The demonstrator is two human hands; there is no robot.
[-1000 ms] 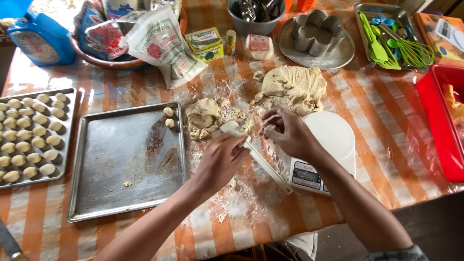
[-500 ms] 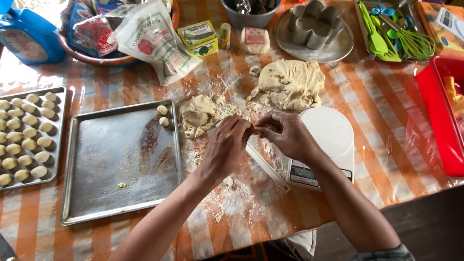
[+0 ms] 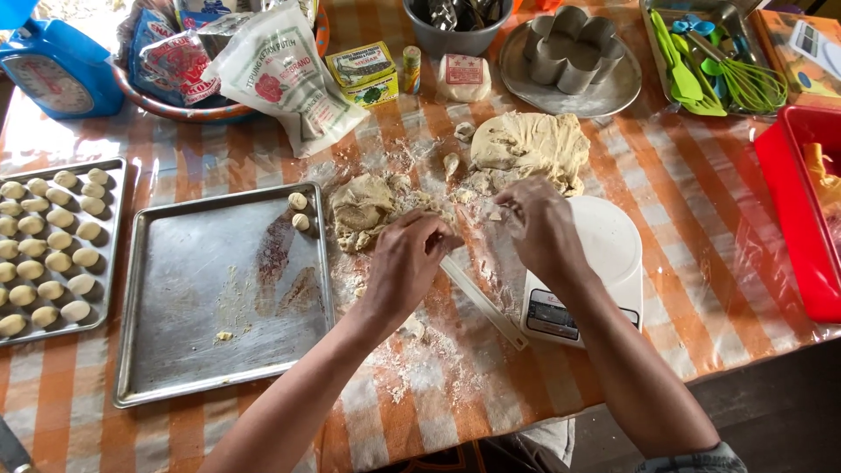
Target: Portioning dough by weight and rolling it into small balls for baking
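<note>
Looking down from the head view, I have both hands over the floured middle of the orange-checked tablecloth [image 3: 718,219]. My left hand [image 3: 407,263] is curled, fingers drawn in toward the thumb beside the smaller dough lump [image 3: 361,208]; I cannot tell whether anything is pinched inside them. My right hand [image 3: 539,228] has its fingertips bunched close together over small dough scraps [image 3: 495,213], just below the large dough mass [image 3: 530,144]; it seems to nip a bit of dough, though the piece is too small to be sure. A white plastic scraper [image 3: 482,302] lies on the cloth between my forearms, touching the white digital kitchen scale [image 3: 604,263], which sits under my right wrist. To my left lies a nearly bare baking tray [image 3: 219,298] with two dough balls [image 3: 300,210] at its upper right corner. Farther left, a second tray [image 3: 112,228] carries rows of rolled dough balls.
</note>
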